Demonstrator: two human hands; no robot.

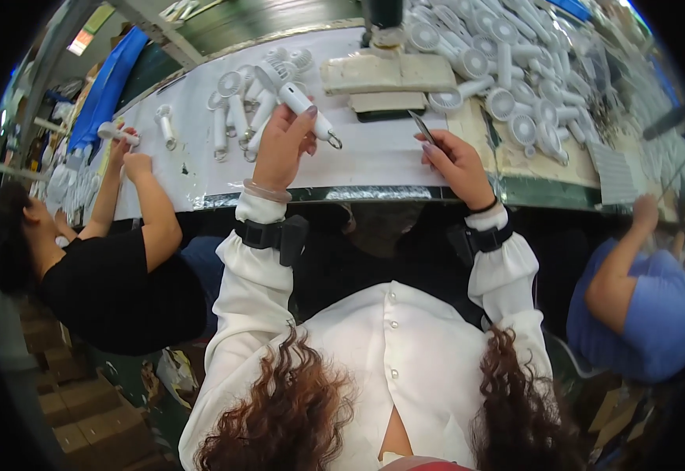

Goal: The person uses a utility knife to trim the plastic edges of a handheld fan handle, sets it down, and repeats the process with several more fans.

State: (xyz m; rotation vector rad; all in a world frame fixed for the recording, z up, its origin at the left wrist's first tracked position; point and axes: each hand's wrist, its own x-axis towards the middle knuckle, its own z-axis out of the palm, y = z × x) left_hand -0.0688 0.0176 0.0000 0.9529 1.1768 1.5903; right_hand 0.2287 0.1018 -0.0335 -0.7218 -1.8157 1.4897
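Note:
My left hand (pixel 278 153) is closed around the handle of a white handheld fan (pixel 295 97), lifted above the table's front part. The fan's round head tilts up and away to the left, and a metal ring (pixel 335 141) hangs at its lower end. In my right hand (pixel 460 166), pinched between thumb and fingers, is a slim pointed metal tool (pixel 420 125), possibly tweezers; its tip points up and left. The two hands are apart, and the tool does not touch the fan. Just beyond my left hand, several similar fans (pixel 231 86) lie in a cluster.
A large heap of white fans (pixel 507 78) covers the back right. Wrapped cream blocks (pixel 390 74) sit at centre back. A co-worker in black (pixel 115 282) handles a fan at the left; another in blue (pixel 633 306) sits at the right. The dark table edge (pixel 358 193) runs before me.

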